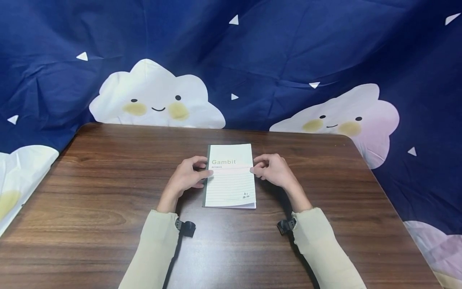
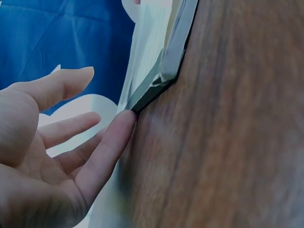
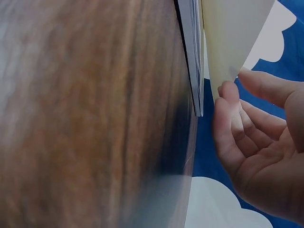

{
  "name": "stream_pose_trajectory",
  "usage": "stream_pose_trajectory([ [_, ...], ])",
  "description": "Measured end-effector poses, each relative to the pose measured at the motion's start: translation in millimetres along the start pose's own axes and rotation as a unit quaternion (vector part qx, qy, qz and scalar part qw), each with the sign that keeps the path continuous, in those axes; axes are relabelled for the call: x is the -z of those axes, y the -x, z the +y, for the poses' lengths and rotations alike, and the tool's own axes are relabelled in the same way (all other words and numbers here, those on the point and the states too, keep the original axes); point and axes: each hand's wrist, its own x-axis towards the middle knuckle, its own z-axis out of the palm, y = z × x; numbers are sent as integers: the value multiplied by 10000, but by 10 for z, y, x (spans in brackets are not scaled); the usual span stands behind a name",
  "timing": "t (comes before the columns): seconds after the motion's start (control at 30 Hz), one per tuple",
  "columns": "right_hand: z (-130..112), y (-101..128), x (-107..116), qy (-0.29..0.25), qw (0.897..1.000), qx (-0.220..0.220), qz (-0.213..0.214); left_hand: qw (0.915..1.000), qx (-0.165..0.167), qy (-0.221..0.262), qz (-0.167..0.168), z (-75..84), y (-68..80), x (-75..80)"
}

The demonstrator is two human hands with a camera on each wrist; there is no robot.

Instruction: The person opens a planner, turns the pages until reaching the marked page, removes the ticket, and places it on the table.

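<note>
A pale notebook (image 1: 231,184) with "Gambit" printed on its front lies on the wooden table, its dark spine (image 2: 175,57) to the left. Beside that spine is my left hand (image 1: 185,174), fingers loosely spread; in the left wrist view one fingertip touches the spine's lower corner while the thumb stands apart. At the opposite edge my right hand (image 1: 276,170) pinches the front cover (image 3: 232,38) between thumb and fingers. The right wrist view shows this cover raised away from the pages (image 3: 195,71) beneath it.
The brown wooden table (image 1: 108,192) stretches around the notebook on all sides. Behind it hangs a dark blue cloth (image 1: 252,48) with white clouds and small triangles. Each wrist wears a black camera, the left one (image 1: 187,228) and the right one (image 1: 285,226).
</note>
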Motion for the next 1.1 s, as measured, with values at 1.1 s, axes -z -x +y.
stream_pose_trajectory([
  [1.1, -190, -33, -53, -1087, 9937, 183, 215, 9997, 14, 188, -137, -2, -2, 15],
])
